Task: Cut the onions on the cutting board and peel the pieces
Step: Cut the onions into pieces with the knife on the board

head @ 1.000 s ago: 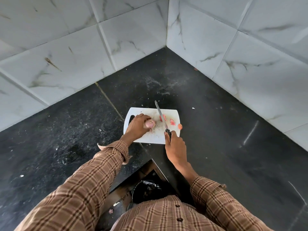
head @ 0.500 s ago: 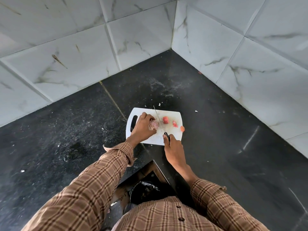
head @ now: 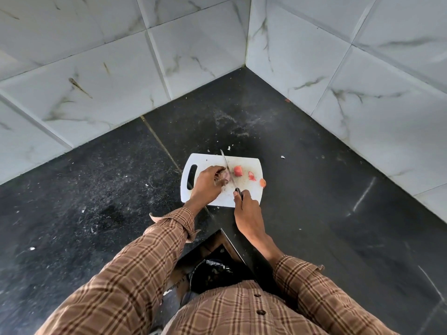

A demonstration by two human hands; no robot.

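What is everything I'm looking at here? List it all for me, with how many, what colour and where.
cutting board: one, white, on the counter near the corner
onion: one, purplish, on the board under the left hand
cut pieces: three, pink-red; two on the board to the right of the knife, one at the board's right edge
knife: one, steel blade, dark handle, blade against the onion
counter: one, black, speckled with crumbs
wall tiles: white marbled, behind the counter on both sides
bin: one, dark, below the counter edge
sleeves: two, brown checked
left hand: holds the onion
right hand: grips the knife handle
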